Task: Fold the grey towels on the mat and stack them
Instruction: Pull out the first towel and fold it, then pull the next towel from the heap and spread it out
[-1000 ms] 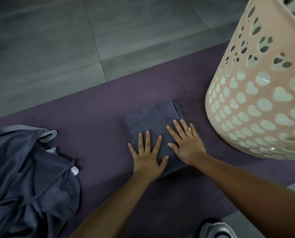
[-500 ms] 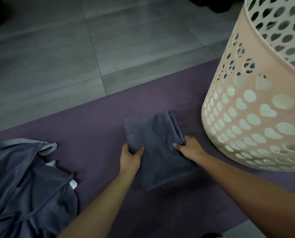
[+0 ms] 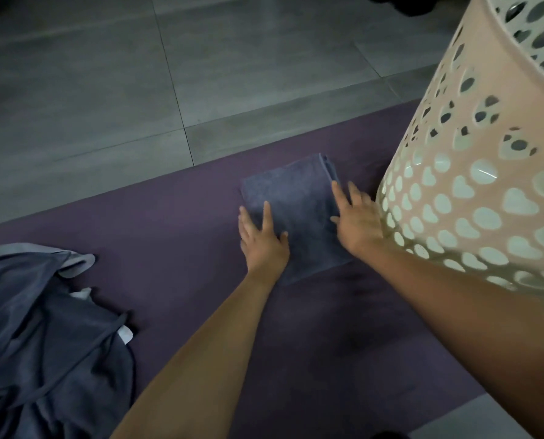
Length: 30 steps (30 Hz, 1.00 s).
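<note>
On purple mat: both hands flat, fingers straight, pressing folded grey towel.

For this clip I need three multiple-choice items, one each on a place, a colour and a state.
1. Where does the folded towel lie?
A. inside the basket
B. on the mat, left of the basket
C. on the tiles

2. What colour is the mat?
A. purple
B. green
C. white

3. How do the hands meet the towel?
A. both lift it
B. fingers straight, at its sides
C. neither touches

B: it lies flat on the mat beside the basket.
A: the mat reads purple.
B: left hand and right hand flank it with straight fingers.
</note>
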Available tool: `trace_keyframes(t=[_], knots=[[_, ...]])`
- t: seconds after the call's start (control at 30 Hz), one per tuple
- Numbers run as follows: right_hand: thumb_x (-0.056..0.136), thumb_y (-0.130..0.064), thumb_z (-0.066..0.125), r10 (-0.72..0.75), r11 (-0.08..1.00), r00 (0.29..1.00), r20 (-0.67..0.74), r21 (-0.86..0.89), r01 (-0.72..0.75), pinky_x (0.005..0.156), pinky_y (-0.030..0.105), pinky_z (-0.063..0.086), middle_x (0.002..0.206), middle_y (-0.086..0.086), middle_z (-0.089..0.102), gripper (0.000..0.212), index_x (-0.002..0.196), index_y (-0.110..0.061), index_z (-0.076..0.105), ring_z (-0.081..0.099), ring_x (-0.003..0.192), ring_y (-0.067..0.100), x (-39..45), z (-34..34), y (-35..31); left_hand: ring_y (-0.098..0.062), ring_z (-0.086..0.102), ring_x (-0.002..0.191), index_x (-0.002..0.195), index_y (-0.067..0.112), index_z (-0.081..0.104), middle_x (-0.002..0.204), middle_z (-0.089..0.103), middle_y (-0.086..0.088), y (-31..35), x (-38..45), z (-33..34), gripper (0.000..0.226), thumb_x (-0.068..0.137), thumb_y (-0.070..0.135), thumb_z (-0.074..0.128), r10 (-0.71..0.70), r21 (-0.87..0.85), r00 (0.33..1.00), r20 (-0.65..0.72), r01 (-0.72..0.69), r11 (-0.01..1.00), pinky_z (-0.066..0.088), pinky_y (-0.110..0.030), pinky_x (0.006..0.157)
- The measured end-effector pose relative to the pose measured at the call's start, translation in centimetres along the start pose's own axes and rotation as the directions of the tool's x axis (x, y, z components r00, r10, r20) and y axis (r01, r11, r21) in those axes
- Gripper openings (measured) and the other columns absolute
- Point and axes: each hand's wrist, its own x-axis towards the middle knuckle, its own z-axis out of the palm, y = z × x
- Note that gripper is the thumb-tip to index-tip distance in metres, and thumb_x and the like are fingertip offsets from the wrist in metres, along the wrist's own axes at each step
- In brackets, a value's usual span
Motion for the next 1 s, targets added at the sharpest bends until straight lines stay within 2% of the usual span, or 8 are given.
trace_keyframes(t=[0.07, 0.13, 0.23, 0.37, 0.5, 0.6, 0.87, 1.0], knots=[[0.096, -0.046, 0.023, -0.18, 0.978, 0.984, -0.016, -0.107, 0.177, 0.116, 0.043, 0.006, 0.158, 0.01, 0.003, 0.058, 0.15, -0.028, 0.01, 0.011, 0.144, 0.031, -1.6, 1.6, 0.0, -0.027, -0.017, 0.146, 0.152, 0.027, 0.005, 0.158, -0.02, -0.009, -0.7, -1.1, 1.4, 0.063, 0.099, 0.041, 0.036, 0.177, 0.301, 0.983, 0.04, -0.181, 0.936, 0.001, -0.045, 0.117], [0.092, -0.054, 0.008, -0.224, 0.964, 0.969, 0.102, -0.124, 0.235, 0.117, 0.043, -0.002, 0.159, 0.005, -0.002, 0.062, 0.15, -0.031, 0.006, 0.001, 0.146, 0.027, -3.0, 3.1, 0.3, -0.024, -0.022, 0.144, 0.152, 0.025, -0.003, 0.157, -0.023, -0.007, -1.3, -2.0, 2.5, 0.063, 0.1, 0.047, 0.026, 0.219, 0.412, 0.962, 0.165, -0.269, 0.871, -0.007, -0.045, 0.118], [0.098, -0.051, 0.014, -0.114, 0.976, 0.955, 0.274, -0.149, 0.159, 0.118, 0.041, -0.006, 0.158, 0.0, -0.015, 0.059, 0.148, -0.032, -0.011, -0.014, 0.145, 0.022, -3.4, 4.2, 0.6, -0.021, -0.026, 0.143, 0.15, 0.028, -0.012, 0.156, -0.027, -0.004, -2.0, -2.1, 2.5, 0.064, 0.1, 0.05, 0.021, 0.152, 0.438, 0.941, 0.302, -0.279, 0.855, -0.007, -0.045, 0.118], [0.099, -0.048, 0.014, -0.116, 0.971, 0.959, 0.258, -0.172, 0.164, 0.117, 0.044, -0.007, 0.159, 0.002, -0.009, 0.057, 0.149, -0.03, -0.006, -0.01, 0.145, 0.025, -3.7, 2.9, -0.9, -0.02, -0.018, 0.146, 0.152, 0.025, -0.002, 0.159, -0.018, -0.004, -1.4, -2.0, -0.2, 0.061, 0.101, 0.048, 0.022, 0.146, 0.421, 0.914, 0.379, -0.311, 0.852, -0.007, -0.046, 0.118], [0.082, -0.053, -0.002, -0.275, 0.961, 0.948, 0.158, 0.018, 0.276, 0.116, 0.044, 0.004, 0.156, 0.008, 0.019, 0.077, 0.149, -0.023, 0.021, 0.015, 0.145, 0.026, -6.6, 1.2, -4.9, -0.019, -0.008, 0.147, 0.153, 0.023, 0.006, 0.16, -0.01, -0.004, -2.2, -3.8, -4.9, 0.058, 0.102, 0.043, 0.025, 0.176, 0.394, 0.935, 0.306, -0.293, 0.871, -0.004, -0.04, 0.118], [0.087, -0.045, 0.019, -0.374, 0.923, 0.927, 0.044, 0.118, 0.366, 0.106, 0.046, 0.033, 0.141, 0.012, 0.048, 0.065, 0.136, -0.014, 0.048, 0.048, 0.127, 0.031, -8.7, 0.0, -8.4, -0.025, 0.005, 0.147, 0.152, 0.022, 0.015, 0.16, 0.0, -0.008, -3.8, -6.6, -9.3, 0.055, 0.101, 0.04, 0.03, 0.159, 0.378, 0.953, 0.26, -0.251, 0.891, 0.003, -0.04, 0.118], [0.094, -0.03, 0.047, -0.536, 0.8, 0.835, 0.125, 0.39, 0.456, 0.09, 0.031, 0.044, 0.125, 0.003, 0.057, 0.038, 0.131, -0.02, 0.047, 0.056, 0.11, 0.02, -14.0, -3.6, -20.7, -0.025, 0.046, 0.123, 0.136, 0.022, 0.045, 0.135, 0.046, -0.004, -12.0, -16.4, -21.8, 0.044, 0.095, 0.035, 0.038, 0.039, 0.525, 0.987, 0.157, -0.116, 0.843, 0.033, -0.034, 0.103], [0.094, -0.034, 0.048, -0.616, 0.757, 0.754, 0.231, 0.44, 0.483, 0.084, 0.028, 0.044, 0.12, 0.003, 0.057, 0.039, 0.13, -0.021, 0.047, 0.057, 0.104, 0.019, -16.5, -2.8, -26.9, -0.031, 0.068, 0.085, 0.093, 0.018, 0.072, 0.095, 0.065, -0.007, -17.2, -20.9, -24.9, 0.038, 0.07, 0.042, 0.053, 0.043, 0.614, 0.993, -0.106, 0.032, 0.789, 0.054, -0.046, 0.076]])
